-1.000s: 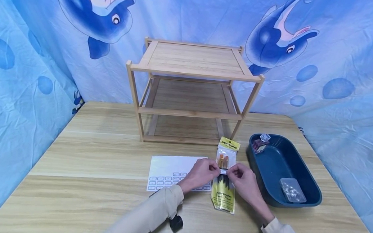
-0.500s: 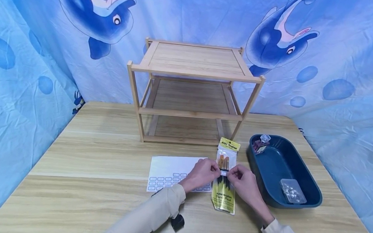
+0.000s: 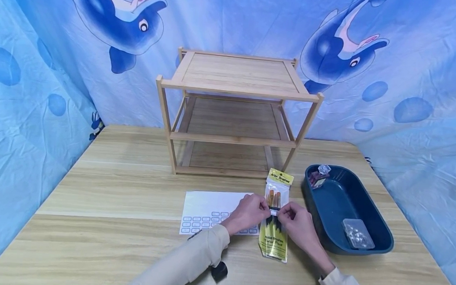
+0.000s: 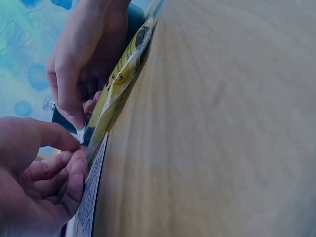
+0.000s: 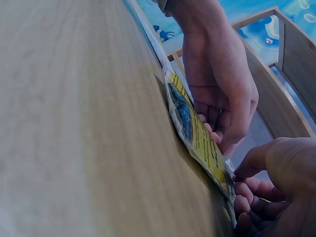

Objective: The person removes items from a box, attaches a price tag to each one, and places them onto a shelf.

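A clear-and-yellow pack of artist brushes [image 3: 274, 245] lies lengthwise on the table in the head view. Across its middle is a small white label sticker [image 3: 273, 212], held at its two ends. My left hand [image 3: 248, 211] pinches the left end between thumb and index finger; my right hand [image 3: 301, 222] pinches the other end the same way. Both sets of fingertips are right at the pack's surface. Under my left forearm lies a white sheet of blue-outlined labels [image 3: 212, 203], partly covered. In the left wrist view the brush pack [image 4: 121, 79] runs beneath the fingers.
A dark blue tub [image 3: 336, 203] stands to the right, close to my right hand. Inside it are a perfume-like bottle [image 3: 318, 179] with a faceted cap and a clear plastic box [image 3: 358, 233] of small shiny pieces. Behind the pack stands a three-tier wooden rack [image 3: 232, 139].
Both hands keep their pinch on the label sticker over the brush pack. My left hand and forearm have shifted very slightly to the right.
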Demonstrator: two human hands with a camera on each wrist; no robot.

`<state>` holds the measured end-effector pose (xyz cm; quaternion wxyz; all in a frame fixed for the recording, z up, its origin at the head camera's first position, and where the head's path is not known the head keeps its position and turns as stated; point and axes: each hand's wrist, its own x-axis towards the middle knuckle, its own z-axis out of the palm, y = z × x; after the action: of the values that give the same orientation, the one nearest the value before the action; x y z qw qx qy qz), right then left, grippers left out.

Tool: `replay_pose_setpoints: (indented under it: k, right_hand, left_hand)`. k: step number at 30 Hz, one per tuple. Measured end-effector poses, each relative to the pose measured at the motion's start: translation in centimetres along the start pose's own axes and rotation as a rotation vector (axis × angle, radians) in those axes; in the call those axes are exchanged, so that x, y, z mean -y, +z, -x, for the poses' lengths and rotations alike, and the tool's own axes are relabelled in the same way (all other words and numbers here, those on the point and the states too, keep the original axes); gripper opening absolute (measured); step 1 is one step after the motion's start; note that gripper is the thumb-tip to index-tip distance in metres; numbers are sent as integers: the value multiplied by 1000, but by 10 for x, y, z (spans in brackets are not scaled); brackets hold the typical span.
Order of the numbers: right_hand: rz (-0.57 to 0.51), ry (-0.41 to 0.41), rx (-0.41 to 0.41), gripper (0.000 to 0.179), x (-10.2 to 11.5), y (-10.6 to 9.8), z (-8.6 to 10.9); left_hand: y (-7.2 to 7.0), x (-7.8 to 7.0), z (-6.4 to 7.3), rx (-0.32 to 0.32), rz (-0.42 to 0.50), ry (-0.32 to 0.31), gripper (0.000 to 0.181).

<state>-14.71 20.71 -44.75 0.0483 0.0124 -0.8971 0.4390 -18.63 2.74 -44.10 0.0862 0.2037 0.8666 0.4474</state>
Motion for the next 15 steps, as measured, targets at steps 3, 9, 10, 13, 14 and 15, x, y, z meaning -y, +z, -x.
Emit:
replay_pose_setpoints:
  k: [3,9,10,13,14,15]
  right_hand:
    - [-3,-1,-1,7,0,0,0]
    - [-5,-12,-5,8,0,0,0]
    - [-4,-14,-5,7,-1,0,0]
    - [-2,-17,-4,8,-1,0,0]
    - [-1,-17,-4,8,-1,1,0]
    - [-1,-19,-4,7,-1,1,0]
  left_hand:
    - [1,-1,0,2,-6,-12,10]
    - [2,-1,0,-7,-42,-2,9]
    - [2,-2,0,-7,-41,-1,9]
    - [3,-2,-1,4,-42,-3,18]
    - [3,-2,-1,10,-41,-4,22]
    - [3,-3,-1,17,-42,-4,26]
